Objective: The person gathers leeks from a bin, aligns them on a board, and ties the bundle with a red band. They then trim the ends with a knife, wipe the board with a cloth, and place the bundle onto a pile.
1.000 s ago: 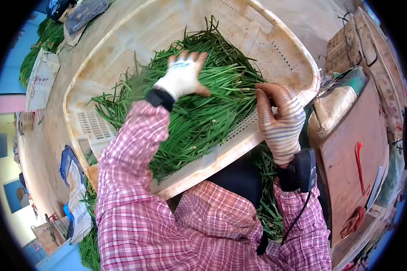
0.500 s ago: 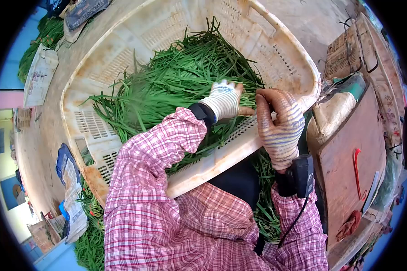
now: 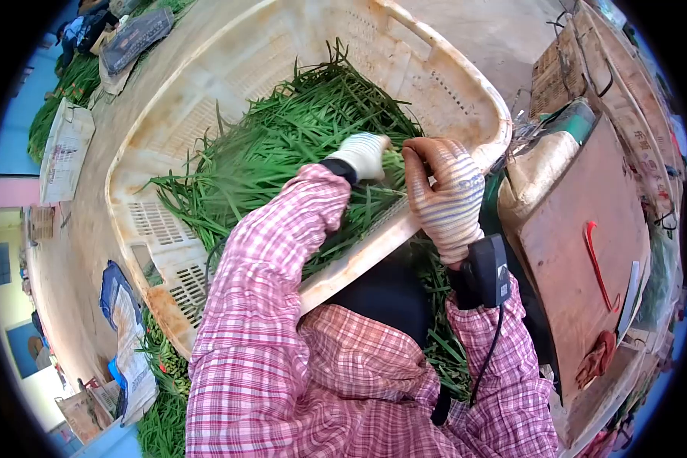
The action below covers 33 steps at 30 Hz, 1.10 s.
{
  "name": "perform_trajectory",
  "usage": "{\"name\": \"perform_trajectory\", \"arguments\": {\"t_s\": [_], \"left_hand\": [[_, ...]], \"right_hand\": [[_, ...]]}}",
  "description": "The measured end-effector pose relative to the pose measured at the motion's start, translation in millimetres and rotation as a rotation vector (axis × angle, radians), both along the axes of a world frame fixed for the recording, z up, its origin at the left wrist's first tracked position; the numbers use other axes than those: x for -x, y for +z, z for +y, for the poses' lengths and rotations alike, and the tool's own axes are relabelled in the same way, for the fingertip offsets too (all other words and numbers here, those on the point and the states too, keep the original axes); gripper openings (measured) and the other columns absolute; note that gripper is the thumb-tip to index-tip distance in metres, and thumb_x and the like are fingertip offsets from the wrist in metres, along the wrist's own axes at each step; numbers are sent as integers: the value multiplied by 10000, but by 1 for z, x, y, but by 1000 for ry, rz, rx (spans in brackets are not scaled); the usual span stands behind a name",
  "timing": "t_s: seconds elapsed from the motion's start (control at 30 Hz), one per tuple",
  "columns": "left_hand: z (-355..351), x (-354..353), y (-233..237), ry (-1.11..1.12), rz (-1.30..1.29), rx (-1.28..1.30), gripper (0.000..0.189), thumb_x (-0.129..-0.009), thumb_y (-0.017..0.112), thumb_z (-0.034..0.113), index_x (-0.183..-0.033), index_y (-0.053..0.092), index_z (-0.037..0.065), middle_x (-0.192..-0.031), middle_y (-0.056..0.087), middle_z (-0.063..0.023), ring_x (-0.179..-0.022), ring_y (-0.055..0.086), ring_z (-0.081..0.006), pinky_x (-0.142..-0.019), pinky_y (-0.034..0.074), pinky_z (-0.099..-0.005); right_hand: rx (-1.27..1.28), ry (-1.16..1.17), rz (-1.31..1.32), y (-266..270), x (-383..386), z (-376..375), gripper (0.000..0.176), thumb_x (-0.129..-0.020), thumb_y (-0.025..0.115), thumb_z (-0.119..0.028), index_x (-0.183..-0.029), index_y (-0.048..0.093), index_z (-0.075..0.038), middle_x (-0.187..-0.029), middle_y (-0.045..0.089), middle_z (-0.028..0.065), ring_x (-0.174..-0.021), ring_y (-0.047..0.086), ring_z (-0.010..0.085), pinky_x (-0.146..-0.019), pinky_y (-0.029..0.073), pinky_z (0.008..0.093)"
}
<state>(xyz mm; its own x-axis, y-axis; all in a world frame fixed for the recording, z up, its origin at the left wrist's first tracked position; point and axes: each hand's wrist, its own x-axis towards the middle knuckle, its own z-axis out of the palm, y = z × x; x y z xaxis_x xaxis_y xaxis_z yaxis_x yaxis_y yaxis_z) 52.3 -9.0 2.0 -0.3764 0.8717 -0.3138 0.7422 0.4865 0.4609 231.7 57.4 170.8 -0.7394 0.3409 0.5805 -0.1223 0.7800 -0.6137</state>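
Note:
A heap of long, narrow green leaves, like garlic chives, lies in a stained white plastic basket. My left hand, in a white knit glove, is closed at the heap's right side, by a pale-green bunch of stems. Its fingers are partly hidden. Beside it at the basket's near right rim, my right hand wears a striped glove with bare fingertips. Its thumb and fingers bend together in a pinch by the pale stems; what lies between them is too small to make out.
On the right stands a brown board with a red curved tool and a dark red cloth. A pale sack lies beside the basket. More greens are piled at lower left, near a blue-and-white sack.
The left hand's spread fingers have closed at the leaves. My right hand has shifted left and up in view, nearer the left. The basket's right side also appears farther left.

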Motion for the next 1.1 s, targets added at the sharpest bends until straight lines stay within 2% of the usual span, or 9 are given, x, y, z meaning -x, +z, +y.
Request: {"name": "perform_trajectory", "arguments": {"t_s": [0.2,0.33,0.43,0.53,0.6,0.7,0.93,1.0,1.1], "left_hand": [[-63,20,86,299,-225,-618,811,-610,869,277,-1320,574,17,-1092,709,-184,-1012,681,-286,-928,524,-354],[-95,13,135,452,-672,-605,707,-681,903,174,-1290,595,-13,-1113,708,-66,-977,636,-114,-899,526,-292],[-107,-3,151,423,-523,-716,572,-691,886,74,-1196,620,35,-1027,683,-3,-941,614,-99,-886,521,-275],[-112,-23,155,398,-498,-765,555,-687,901,93,-1164,617,61,-1067,657,11,-953,588,-91,-886,515,-282],[-107,-36,157,339,-583,-797,586,-683,905,88,-1181,598,63,-1073,644,11,-969,591,-93,-887,518,-283],[-105,-40,155,345,-768,-835,601,-656,904,71,-1163,582,81,-1023,660,-1,-964,609,-104,-881,539,-287],[-132,-29,173,436,-533,-905,550,-686,864,56,-1169,604,89,-1034,676,-28,-922,648,-136,-835,584,-307],[-153,-32,209,655,-630,-959,509,-739,808,26,-1196,594,93,-1092,681,-68,-937,676,-175,-822,603,-315],[-193,1,255,495,-431,-1319,405,-819,760,29,-1195,609,52,-1092,680,-77,-924,680,-178,-797,601,-311]], "right_hand": [[-23,-34,16,-4,2,3,149,-831,689,-19,-976,668,-43,-840,669,151,-812,648,368,-734,515,446],[-88,-78,-90,-6,7,3,413,-839,704,-108,-1221,570,-27,-929,694,189,-874,666,403,-764,527,468],[-98,-36,-477,12,10,0,714,-835,737,-274,-1421,406,-36,-961,706,224,-905,686,404,-778,537,477],[-166,103,-655,21,13,0,718,-836,732,-395,-1423,447,-94,-938,712,215,-901,694,385,-780,541,464],[-67,154,-821,33,18,3,540,-835,684,-529,-1190,682,-121,-928,727,180,-875,707,357,-769,544,442],[126,203,-772,34,10,5,402,-841,700,-447,-1067,736,-117,-875,729,157,-845,709,334,-775,543,440],[-9,128,-703,21,15,5,224,-857,700,-248,-1009,734,-87,-835,720,166,-806,707,327,-756,549,407],[-108,113,-751,23,15,5,206,-864,685,-238,-994,730,-85,-835,716,174,-826,703,353,-768,549,429],[-190,60,-785,18,18,4,198,-864,677,-236,-990,723,-90,-851,713,181,-842,697,369,-774,548,452]]}}
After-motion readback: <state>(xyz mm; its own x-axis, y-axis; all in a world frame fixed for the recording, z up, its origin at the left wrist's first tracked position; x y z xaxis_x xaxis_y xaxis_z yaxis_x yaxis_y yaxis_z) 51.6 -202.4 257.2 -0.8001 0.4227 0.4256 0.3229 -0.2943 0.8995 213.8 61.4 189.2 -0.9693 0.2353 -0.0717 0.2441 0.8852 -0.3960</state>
